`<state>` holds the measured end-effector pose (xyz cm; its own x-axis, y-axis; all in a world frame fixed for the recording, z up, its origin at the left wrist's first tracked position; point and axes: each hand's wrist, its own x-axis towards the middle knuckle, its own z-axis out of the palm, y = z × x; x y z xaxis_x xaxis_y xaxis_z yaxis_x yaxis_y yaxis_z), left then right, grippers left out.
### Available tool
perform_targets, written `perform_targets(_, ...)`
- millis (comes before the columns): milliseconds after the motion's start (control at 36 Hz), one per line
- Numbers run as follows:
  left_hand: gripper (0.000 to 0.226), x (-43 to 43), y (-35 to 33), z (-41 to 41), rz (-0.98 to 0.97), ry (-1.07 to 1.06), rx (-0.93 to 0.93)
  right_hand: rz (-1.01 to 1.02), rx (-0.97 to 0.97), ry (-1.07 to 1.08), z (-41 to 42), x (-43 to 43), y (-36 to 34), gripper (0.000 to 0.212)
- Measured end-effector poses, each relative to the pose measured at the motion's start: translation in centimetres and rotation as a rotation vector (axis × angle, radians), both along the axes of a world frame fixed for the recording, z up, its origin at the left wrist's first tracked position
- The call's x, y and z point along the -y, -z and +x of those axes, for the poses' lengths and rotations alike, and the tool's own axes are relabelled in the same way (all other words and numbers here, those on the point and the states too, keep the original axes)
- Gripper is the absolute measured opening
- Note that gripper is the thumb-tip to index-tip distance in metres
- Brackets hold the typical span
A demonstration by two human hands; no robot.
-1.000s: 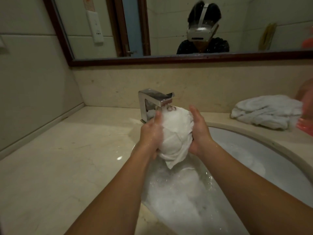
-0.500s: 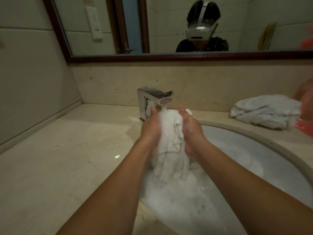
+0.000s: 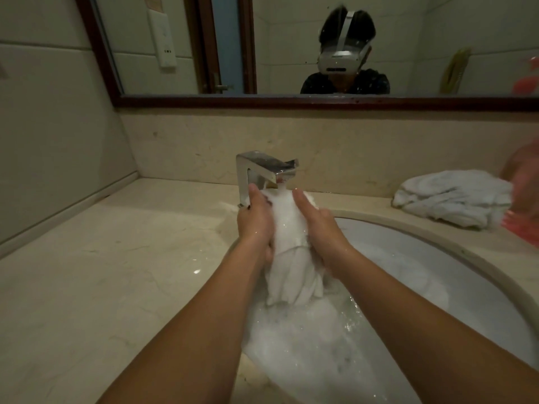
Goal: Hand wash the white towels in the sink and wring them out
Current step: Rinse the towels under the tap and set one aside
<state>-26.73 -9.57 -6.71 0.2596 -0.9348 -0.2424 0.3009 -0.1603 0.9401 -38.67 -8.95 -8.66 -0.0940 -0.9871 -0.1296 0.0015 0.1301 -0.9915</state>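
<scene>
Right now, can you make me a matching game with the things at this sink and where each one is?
Things:
1. wet towel
2. second towel
3. faucet
4. foam

Places:
A. floating in the sink
B. held between the left hand and right hand
C. lying on the counter, off to the right
D. standing behind the basin, just above the hands

Pairs: 1-B, 2-C, 3-D, 4-A

Bathroom. Oval sink full of suds, sunk in pale stone table; square chrome faucet behind it; wood-framed mirror above; tiled wall left; door reflected; crumpled towel on table.
</scene>
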Motion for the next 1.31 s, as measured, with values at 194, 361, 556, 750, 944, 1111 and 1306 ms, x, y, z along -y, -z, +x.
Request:
perform_targets(194, 0.092, -0.3, 1.2, 0.2, -0.059, 0.047, 0.094, -0.089, 0.094, 0.207, 0.2, 0.7, 0.0, 0.049)
perform_targets(361, 0.137, 1.8, 3.0, -0.1, -0.035, 0.086, 0.166, -0.050, 0.192, 0.299, 0.0, 0.6, -1.0, 0.043)
perform_targets(556, 0.057, -0.6, 0.9, -0.4, -0.030, 0.025, 0.084, 0.032, 0.243, 0.235, 0.1, 1.5, 0.3, 0.082)
perform_targets(750, 0.053, -0.1, 0.7, -0.6, -0.119, -0.048, 0.160, -0.033, 0.170, 0.219, 0.4, 1.1, 0.0, 0.039)
perform_targets(944, 0.058, 0.3, 0.9, -0.4, -0.078, -0.087, 0.149, -0.115, -0.009, 0.260, 0.3, 1.6, -0.2, 0.043)
perform_targets(1111, 0.055, -0.2, 0.8, -0.3, -0.140, -0.115, 0.169, -0.154, -0.316, 0.240, 0.6, -0.4, -0.9, 0.051)
perform_targets(1306, 0.092, -0.8, 0.8, 0.2, -0.105, 0.101, 0.043, -0.166, 0.024, 0.011, 1.7, -1.1, -1.0, 0.094)
